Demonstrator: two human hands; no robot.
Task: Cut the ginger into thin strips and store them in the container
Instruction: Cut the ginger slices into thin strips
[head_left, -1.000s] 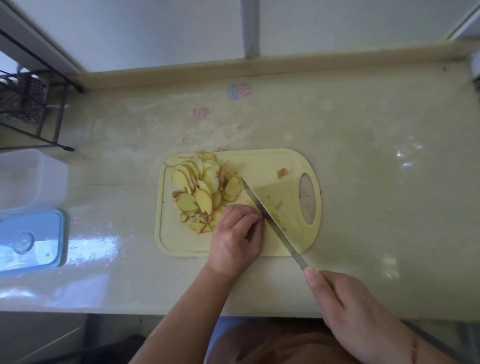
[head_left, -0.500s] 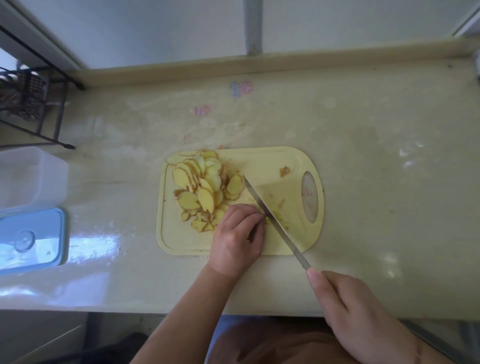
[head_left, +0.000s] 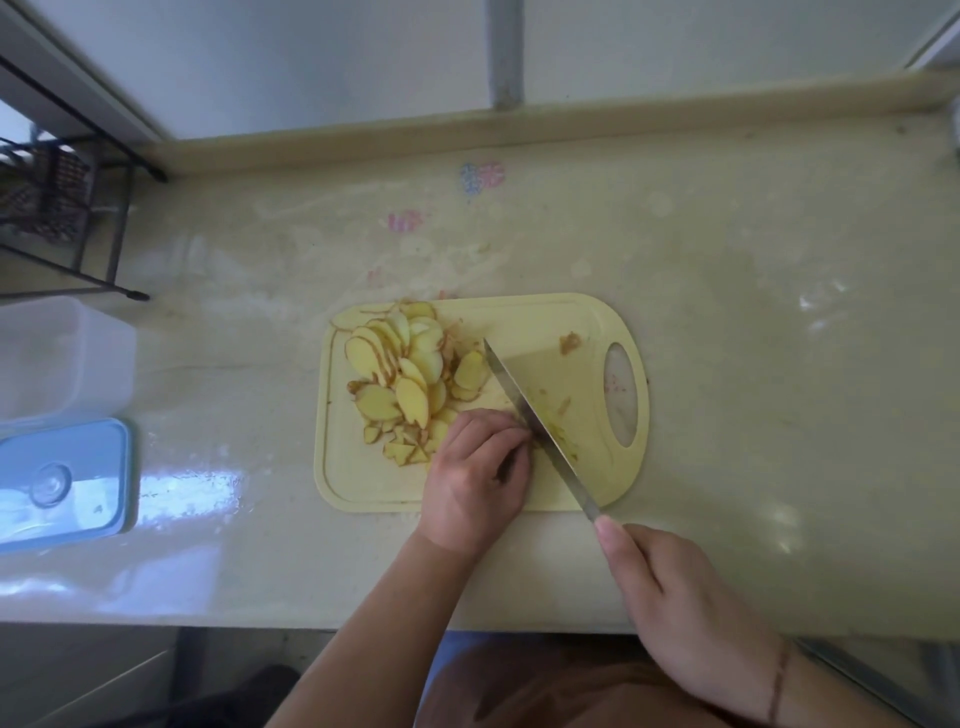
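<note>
— Two hands were at work near the middle of the frame. What did each one hold?

— The right hand (head_left: 691, 618), at the lower right, was clenched round the handle of a knife (head_left: 537, 428), forefinger stretched along the spine; the blade ran up and left across the pale yellow cutting board (head_left: 587, 467). The left hand (head_left: 475, 480) had its fingers curled down on the board just left of the blade; what lay under them was hidden.

— And the ginger?

— A heap of ginger slices (head_left: 405, 371) lay on the left half of the board, touching the left hand's knuckles.

— The container?

— A clear container (head_left: 62, 353) stood at the left edge of the frame on the counter (head_left: 779, 364), well apart from the board, its blue lid (head_left: 62, 480) lying just below it
</note>
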